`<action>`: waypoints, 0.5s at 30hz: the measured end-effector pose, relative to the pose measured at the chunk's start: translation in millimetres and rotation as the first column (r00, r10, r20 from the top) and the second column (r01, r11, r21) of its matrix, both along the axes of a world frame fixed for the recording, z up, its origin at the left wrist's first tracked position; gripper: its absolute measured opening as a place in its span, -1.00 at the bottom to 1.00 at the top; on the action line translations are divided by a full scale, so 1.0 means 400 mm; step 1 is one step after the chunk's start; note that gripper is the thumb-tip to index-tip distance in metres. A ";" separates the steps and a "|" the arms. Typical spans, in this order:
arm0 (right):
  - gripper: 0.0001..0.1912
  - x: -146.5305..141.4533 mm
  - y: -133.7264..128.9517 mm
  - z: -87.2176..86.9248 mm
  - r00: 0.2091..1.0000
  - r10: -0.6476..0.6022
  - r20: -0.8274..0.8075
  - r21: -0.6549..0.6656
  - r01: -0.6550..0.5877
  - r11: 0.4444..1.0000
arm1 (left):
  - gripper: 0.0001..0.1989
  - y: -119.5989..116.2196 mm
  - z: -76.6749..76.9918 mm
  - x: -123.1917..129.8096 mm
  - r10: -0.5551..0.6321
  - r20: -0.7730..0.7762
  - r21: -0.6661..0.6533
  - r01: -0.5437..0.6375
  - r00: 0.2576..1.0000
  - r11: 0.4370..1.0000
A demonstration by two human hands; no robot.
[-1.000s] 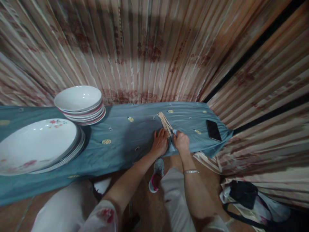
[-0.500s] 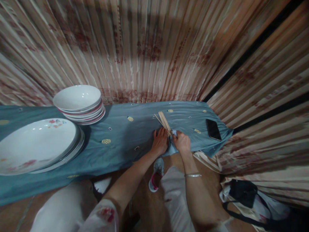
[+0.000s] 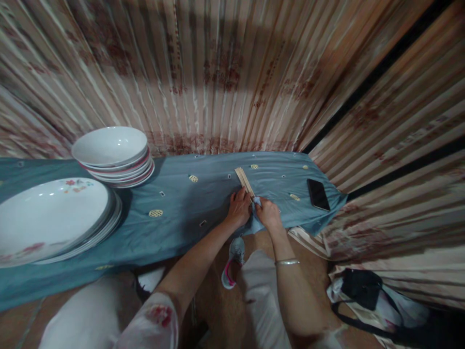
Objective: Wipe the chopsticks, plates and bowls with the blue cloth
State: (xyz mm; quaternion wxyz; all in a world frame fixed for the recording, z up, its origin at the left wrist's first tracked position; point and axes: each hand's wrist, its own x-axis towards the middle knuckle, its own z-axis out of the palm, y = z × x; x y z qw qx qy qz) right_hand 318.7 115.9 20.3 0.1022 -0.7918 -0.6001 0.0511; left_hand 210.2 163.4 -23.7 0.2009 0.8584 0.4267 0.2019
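Note:
A bundle of thin wooden sticks [image 3: 244, 180], like chopsticks, lies slanting on the blue patterned cloth of the table [image 3: 181, 198]. My left hand [image 3: 239, 208] rests over the near part of the sticks, its fingers bent against them; whether it grips them is unclear. Just to its right, my right hand [image 3: 268, 212] is closed on a pale blue cloth [image 3: 256, 222] beside the near ends of the sticks. The cloth hangs down at the table's front edge.
Stacked bowls [image 3: 112, 148] and large plates [image 3: 54, 218] stand at the left. A black phone [image 3: 318, 195] lies near the right end. Pleated curtains [image 3: 218, 77] hang behind and to the right. A black bag [image 3: 363, 289] sits low at the right.
The sticks now lie closer together; one that stuck out to the left is in line with the others. My right hand has shifted slightly left, nearer my left hand. The view has shifted slightly.

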 end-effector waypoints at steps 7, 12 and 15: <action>-0.69 0.003 0.001 -0.005 1.000 0.005 -0.007 0.013 -0.005 1.000 | -0.52 -0.006 0.005 -0.007 0.043 0.053 -0.007 -0.042 0.998 0.999; -0.67 0.000 0.000 0.005 1.000 0.004 -0.017 -0.007 -0.004 1.000 | -0.54 0.004 0.007 -0.017 0.035 0.081 -0.026 -0.033 0.996 0.999; -0.67 -0.002 -0.001 0.010 1.000 0.000 -0.026 -0.024 -0.001 1.000 | -0.57 0.017 0.002 -0.029 0.012 0.124 -0.017 -0.010 0.992 1.000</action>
